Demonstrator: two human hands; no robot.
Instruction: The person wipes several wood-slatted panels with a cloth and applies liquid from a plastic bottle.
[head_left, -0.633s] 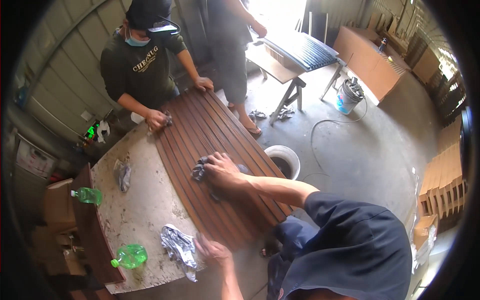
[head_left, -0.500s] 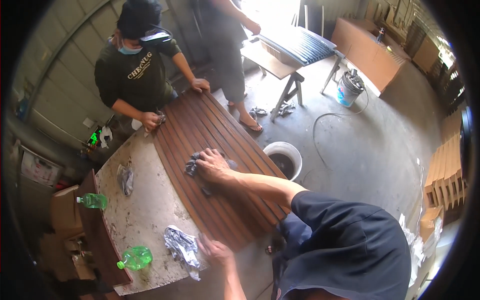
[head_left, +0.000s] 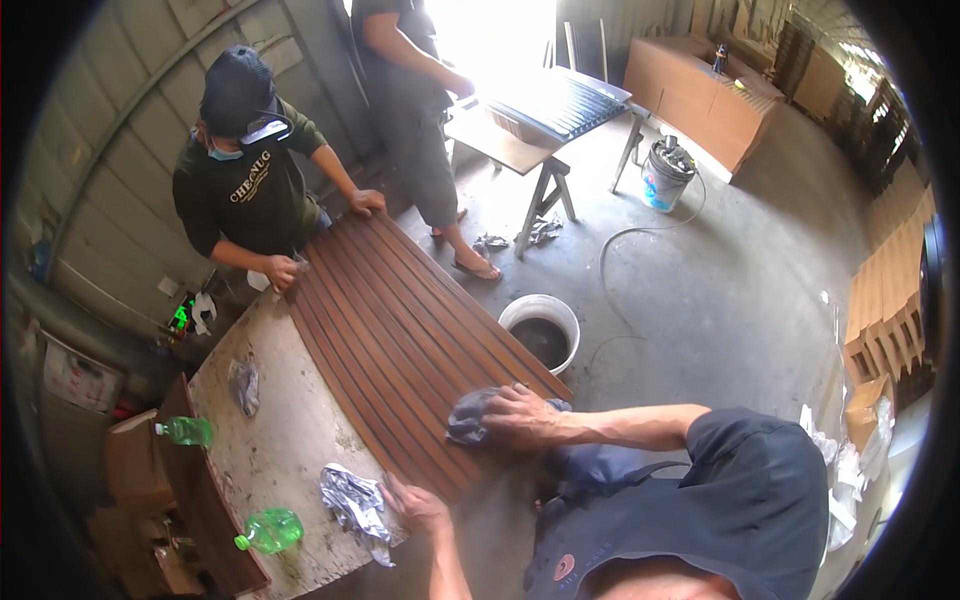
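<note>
A long brown slatted panel [head_left: 385,325] lies across a worn, stained tabletop [head_left: 265,440]. At the panel's near end, my right hand [head_left: 522,416] is closed on a bunched dark grey rag [head_left: 467,416], pressed against the slats. My left hand [head_left: 420,507] grips the panel's near left corner; its fingertips are partly hidden at the edge. Close beside it lies a crumpled pale silvery cloth [head_left: 352,505]. Across the table, a co-worker has one hand [head_left: 368,202] on the panel's far end and the other [head_left: 282,270] at its left edge, holding something small.
Two green bottles [head_left: 272,531] [head_left: 188,431] and another crumpled rag [head_left: 243,385] are on the table's left side. A white bucket [head_left: 545,335] of dark liquid stands by the panel. Beyond are a second person [head_left: 400,100], a trestle [head_left: 545,195], a second bucket [head_left: 666,175] and a hose [head_left: 603,265].
My right hand has slid the rag from the panel's middle to its near end. My left hand stays at the corner. The whole view has shifted slightly.
</note>
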